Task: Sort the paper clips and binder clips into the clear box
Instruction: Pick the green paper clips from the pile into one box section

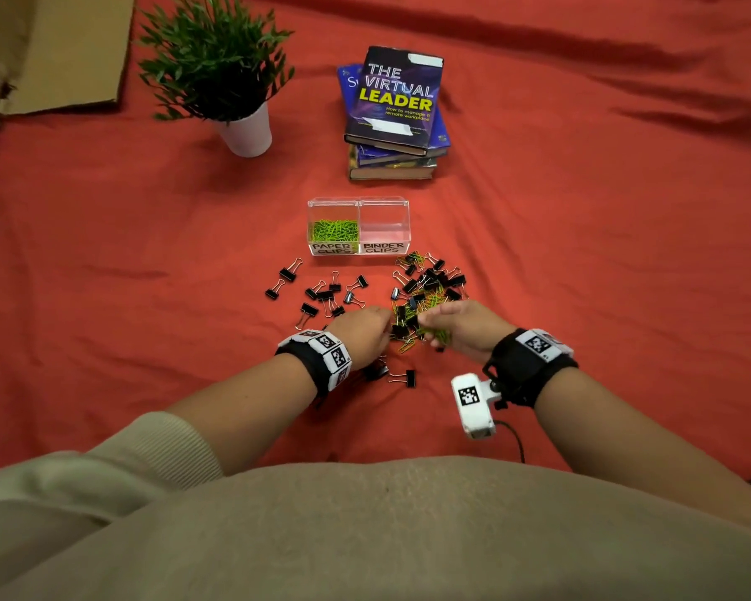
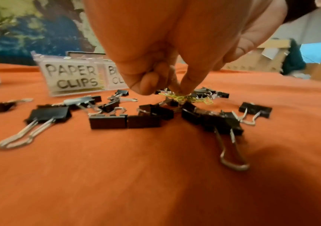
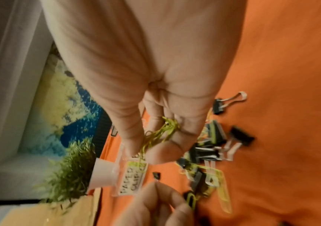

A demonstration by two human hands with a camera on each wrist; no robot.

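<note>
In the left wrist view the left hand [image 2: 175, 45] covers most of the binder-clips label on the clear box [image 2: 74, 76]. The right wrist view is motion-blurred; the right hand [image 3: 146, 91] hides part of the paper clips [image 3: 161, 134] it grips. The cardboard [image 1: 61, 49] is cut off at the head view's edge.

Left hand [image 1: 362, 336] and right hand [image 1: 465, 327] low, fingers curled, pinching.

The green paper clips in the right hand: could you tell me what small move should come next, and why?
Probably lift the right hand and carry its bunch of green paper clips to the PAPER CLIPS compartment of the clear box. Its fingers already curl round them, and that compartment already holds green clips, while the other looks empty.
</note>
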